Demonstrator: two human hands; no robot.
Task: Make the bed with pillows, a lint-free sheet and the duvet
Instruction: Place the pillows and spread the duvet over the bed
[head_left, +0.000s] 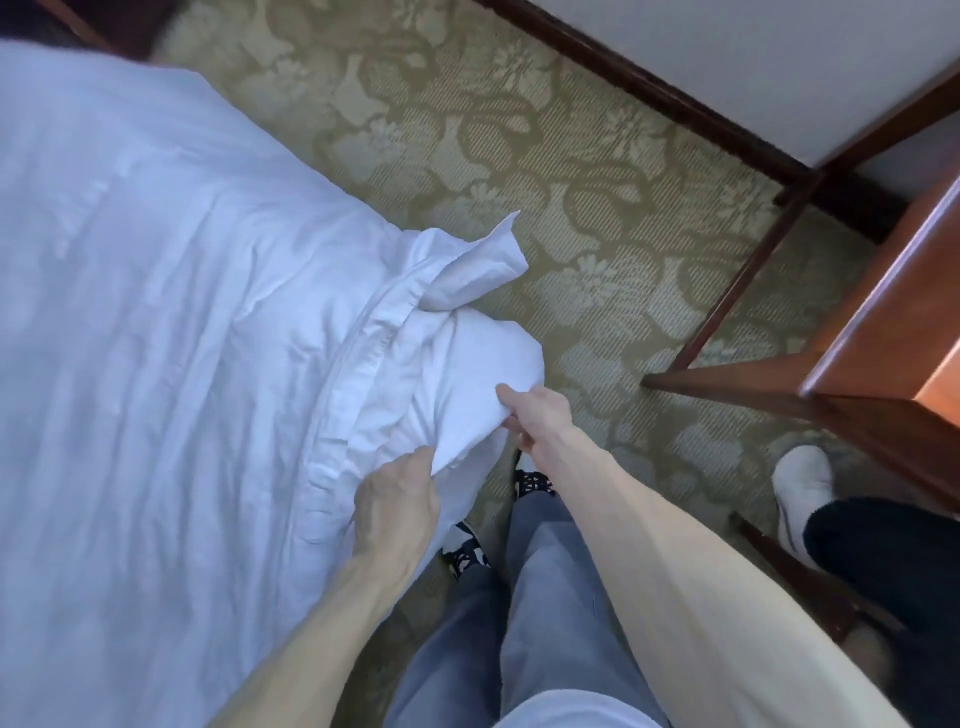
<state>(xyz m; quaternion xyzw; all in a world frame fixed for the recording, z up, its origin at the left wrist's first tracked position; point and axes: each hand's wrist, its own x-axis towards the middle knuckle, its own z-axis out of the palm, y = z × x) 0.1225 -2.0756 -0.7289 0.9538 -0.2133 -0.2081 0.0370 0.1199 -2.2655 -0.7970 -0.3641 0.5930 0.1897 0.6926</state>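
White duvet (156, 322) spread over the bed, hemmed edge running up the frame, bunched corner pointing up-right over patterned carpet (597, 234), left hand (397, 499) and right hand (535, 415) fingers pinching that corner

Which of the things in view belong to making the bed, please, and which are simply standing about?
For the job: white bedding; left hand and right hand, both gripping its bunched corner.
Just about: wooden table; patterned carpet; another person's white shoe.
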